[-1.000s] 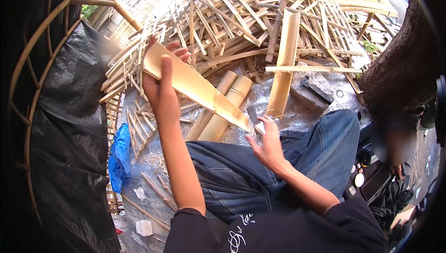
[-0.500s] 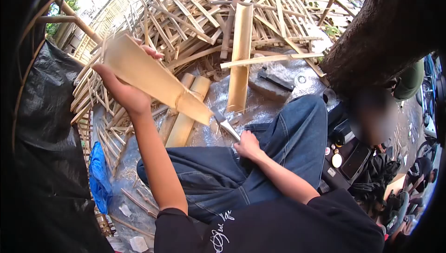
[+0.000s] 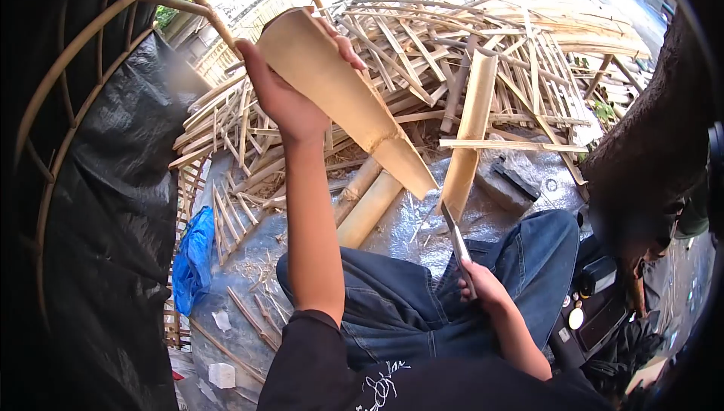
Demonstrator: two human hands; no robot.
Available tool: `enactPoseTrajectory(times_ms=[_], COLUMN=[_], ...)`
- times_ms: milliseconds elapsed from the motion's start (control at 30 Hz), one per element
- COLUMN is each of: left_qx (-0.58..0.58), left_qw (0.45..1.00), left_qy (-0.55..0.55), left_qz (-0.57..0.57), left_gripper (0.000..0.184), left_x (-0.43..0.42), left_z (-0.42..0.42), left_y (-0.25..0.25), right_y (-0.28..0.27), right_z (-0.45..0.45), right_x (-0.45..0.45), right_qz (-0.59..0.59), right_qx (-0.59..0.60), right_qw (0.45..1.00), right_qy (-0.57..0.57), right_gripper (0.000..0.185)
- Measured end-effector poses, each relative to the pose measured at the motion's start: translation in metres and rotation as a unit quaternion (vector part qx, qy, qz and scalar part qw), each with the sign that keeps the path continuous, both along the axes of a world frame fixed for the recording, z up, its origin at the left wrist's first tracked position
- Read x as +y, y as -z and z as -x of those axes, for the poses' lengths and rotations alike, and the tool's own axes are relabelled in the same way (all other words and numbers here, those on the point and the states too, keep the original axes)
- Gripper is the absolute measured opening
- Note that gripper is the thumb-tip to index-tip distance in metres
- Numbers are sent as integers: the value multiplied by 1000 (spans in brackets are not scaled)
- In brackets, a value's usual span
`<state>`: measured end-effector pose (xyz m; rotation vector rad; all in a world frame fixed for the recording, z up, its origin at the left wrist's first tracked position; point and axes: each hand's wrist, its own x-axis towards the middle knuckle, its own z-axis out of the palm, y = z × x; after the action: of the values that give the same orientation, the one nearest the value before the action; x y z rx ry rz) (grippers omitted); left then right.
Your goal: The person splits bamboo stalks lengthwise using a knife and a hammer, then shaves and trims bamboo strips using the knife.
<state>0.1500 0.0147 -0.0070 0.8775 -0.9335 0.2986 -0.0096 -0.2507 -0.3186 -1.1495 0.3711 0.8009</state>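
My left hand (image 3: pixel 290 105) holds a split bamboo piece (image 3: pixel 343 98) from beneath, its fingers round the wide upper end. The piece slants down to the right, with its hollow side facing me and a node near the narrow lower end. In my right hand (image 3: pixel 483 284) is a knife (image 3: pixel 457 243), its blade pointing up and a little left, just below and right of the bamboo's tip and apart from it. Behind the tip, a longer bamboo half (image 3: pixel 473 117) leans on the pile, a thin strip lying across it.
A large pile of bamboo strips (image 3: pixel 407 56) spreads ahead. Two bamboo lengths (image 3: pixel 371 207) lie beyond my crossed legs. A blue plastic bag (image 3: pixel 194 260) and black sheeting (image 3: pixel 113 177) are at the left, a tree trunk (image 3: pixel 641 139) and dark stone block (image 3: pixel 509 185) at the right.
The view has shifted. My left hand has raised the bamboo piece and turned its hollow side toward me. My right hand has drawn the knife away from the lower tip, its blade now more upright.
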Motion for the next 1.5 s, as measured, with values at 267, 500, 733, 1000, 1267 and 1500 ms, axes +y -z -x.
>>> enactPoseTrajectory(times_ms=[267, 500, 733, 1000, 1267, 1500], left_qx=[33, 69, 110, 80, 80, 98], left_qw=[976, 985, 961, 882, 861, 853], left_qy=[-168, -128, -201, -422, -459, -484], left_qz=[-136, -96, -157, -194, -204, -171], left_gripper=[74, 69, 63, 31, 28, 27], left_x=[-54, -64, -61, -46, -30, -11], left_z=[5, 6, 10, 30, 28, 20], left_y=[62, 57, 70, 56, 42, 55], right_y=[-123, -216, -230, -226, -212, -189], right_z=[36, 12, -12, -14, -7, 8], right_x=[-8, 0, 36, 33, 8, -6], right_qz=[-75, -60, 33, -151, -240, -185], right_qx=[-227, -390, -468, -332, -341, -331], right_qw=[970, 916, 880, 931, 904, 917], right_qy=[40, 65, 66, 24, 98, 126], right_gripper=[25, 30, 26, 39, 43, 38])
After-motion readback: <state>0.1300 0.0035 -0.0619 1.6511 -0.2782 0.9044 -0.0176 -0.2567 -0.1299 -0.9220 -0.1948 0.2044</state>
